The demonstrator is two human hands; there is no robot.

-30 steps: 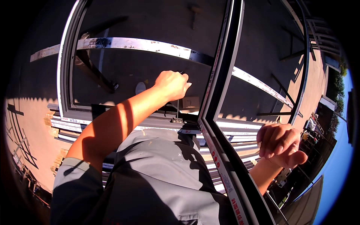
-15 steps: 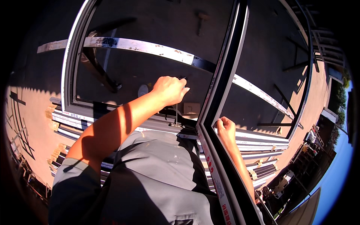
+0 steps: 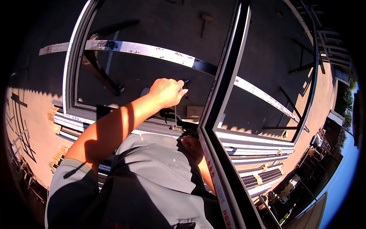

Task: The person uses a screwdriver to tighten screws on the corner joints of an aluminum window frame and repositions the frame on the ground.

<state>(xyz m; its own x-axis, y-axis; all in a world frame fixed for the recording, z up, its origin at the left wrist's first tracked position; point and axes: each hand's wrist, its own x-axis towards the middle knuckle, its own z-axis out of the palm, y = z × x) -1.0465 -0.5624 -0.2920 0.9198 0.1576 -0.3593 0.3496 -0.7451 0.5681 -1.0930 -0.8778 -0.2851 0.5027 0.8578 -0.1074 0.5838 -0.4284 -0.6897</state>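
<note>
My left hand [image 3: 166, 92] is closed round the handle of a screwdriver [image 3: 175, 115], whose thin shaft points down. Its tip meets a small metal fitting [image 3: 176, 128] on the lower rail of a dark window frame [image 3: 82, 110]. My right hand [image 3: 192, 147] is in shadow between my body and a dark upright sash [image 3: 209, 128], close to that lower rail. Its fingers are curled together at the rail's near edge; what they hold, if anything, is too dark to make out.
A scuffed metal bar [image 3: 152, 49] crosses beneath the frame. Bundled profiles [image 3: 263, 177] lie in stacks at both sides of me. A hammer [image 3: 206, 23] and a small box [image 3: 194, 111] show through the frame opening. The sash edge rises close on my right.
My right hand has left the sash's right side and come round to its left, by the lower rail. My left hand has shifted slightly left with the screwdriver.
</note>
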